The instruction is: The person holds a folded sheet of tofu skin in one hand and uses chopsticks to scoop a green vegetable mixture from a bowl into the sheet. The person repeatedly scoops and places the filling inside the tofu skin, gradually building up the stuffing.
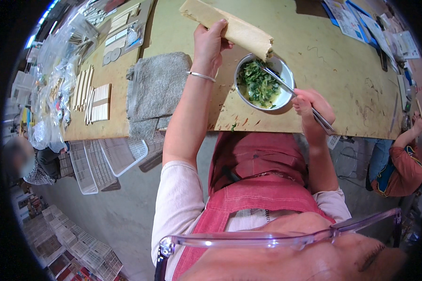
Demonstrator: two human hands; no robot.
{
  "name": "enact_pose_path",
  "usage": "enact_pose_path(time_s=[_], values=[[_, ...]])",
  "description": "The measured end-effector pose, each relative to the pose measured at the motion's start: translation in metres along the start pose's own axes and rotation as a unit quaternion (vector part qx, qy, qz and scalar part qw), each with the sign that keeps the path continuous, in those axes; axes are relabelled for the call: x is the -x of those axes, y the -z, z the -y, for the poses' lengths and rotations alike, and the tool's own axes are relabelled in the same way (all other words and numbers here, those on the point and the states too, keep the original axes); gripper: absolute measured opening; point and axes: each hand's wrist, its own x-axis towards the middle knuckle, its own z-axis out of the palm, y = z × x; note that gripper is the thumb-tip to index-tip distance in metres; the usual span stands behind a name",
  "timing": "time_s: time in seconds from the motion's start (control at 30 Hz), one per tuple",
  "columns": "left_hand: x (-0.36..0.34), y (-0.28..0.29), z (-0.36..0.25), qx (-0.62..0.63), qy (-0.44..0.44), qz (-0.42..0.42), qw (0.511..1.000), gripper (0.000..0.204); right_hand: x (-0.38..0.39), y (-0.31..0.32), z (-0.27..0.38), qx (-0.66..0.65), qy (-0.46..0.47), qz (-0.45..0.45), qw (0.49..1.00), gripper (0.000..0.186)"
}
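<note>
My left hand (212,44) is closed around a long rolled flatbread (248,33), held above the table and tilted down to the right. The roll's right end looks ragged, as if bitten, and hangs over the rim of a white bowl (287,70). Chopped leafy greens (260,84) with some pale liquid lie in the bowl. Metal chopsticks (282,84) are gripped in my right hand (314,110), to the right of the bowl. Their tips reach into the greens, just below the roll's end. Whether the tips pinch any greens cannot be made out.
A folded grey towel (155,86) lies left of my forearm. Wooden sticks (98,103) and clear plastic bags (47,89) cover the table's left side. White plastic baskets (98,161) stand under the edge. Papers (349,18) lie far right; another person (403,159) sits at right.
</note>
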Motion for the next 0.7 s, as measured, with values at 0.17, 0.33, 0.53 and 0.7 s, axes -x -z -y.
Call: enact_pose_path(time_s=[0.17, 0.33, 0.53, 0.7], values=[[0.001, 0.000, -0.002, 0.001, 0.006, 0.004, 1.000, 0.029, 0.006, 0.007, 0.012, -0.061, -0.083, -0.077, 0.992, 0.017], [0.000, 0.001, -0.001, 0.009, -0.002, 0.003, 1.000, 0.029, 0.006, 0.013, 0.016, -0.077, -0.078, -0.104, 0.989, 0.022], [0.002, -0.001, -0.004, 0.026, -0.007, -0.022, 0.999, 0.028, 0.001, 0.011, 0.016, -0.048, -0.041, -0.090, 0.994, 0.016], [-0.001, 0.001, -0.003, 0.035, -0.008, -0.011, 0.999, 0.027, -0.008, 0.006, 0.004, 0.092, 0.155, 0.053, 0.982, 0.010]])
